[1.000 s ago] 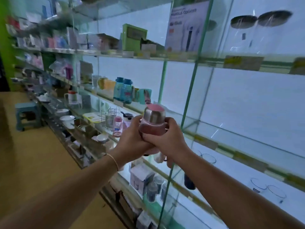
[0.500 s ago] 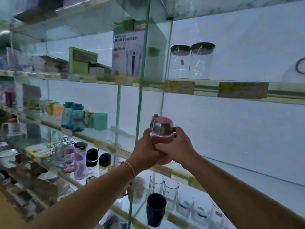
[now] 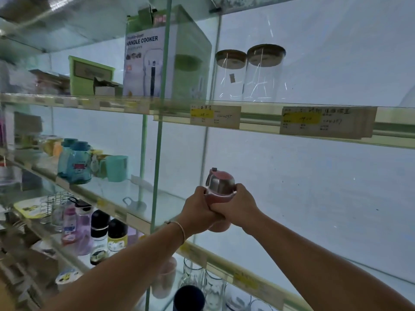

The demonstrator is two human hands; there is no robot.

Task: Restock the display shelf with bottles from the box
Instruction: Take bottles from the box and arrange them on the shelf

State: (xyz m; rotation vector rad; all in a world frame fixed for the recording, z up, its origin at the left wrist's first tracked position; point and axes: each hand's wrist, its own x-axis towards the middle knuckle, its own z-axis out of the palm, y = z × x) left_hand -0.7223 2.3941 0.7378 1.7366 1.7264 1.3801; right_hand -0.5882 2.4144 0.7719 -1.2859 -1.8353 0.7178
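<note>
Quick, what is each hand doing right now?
Left hand: closed around the pink bottle.
Right hand: closed around the same bottle, from the other side.

Occlusions and unreadable areas, head view.
I see only the cap and a band of the pink bottle (image 3: 221, 186); the left hand (image 3: 198, 212) and right hand (image 3: 238, 205) cover its body at centre frame. The price labels (image 3: 215, 116) carry writing I cannot read. The goods (image 3: 45, 79) at far left are blurred. The lower edge cuts off a dark cup (image 3: 189, 298); the right edge cuts off a pale dome (image 3: 407, 98).
</note>
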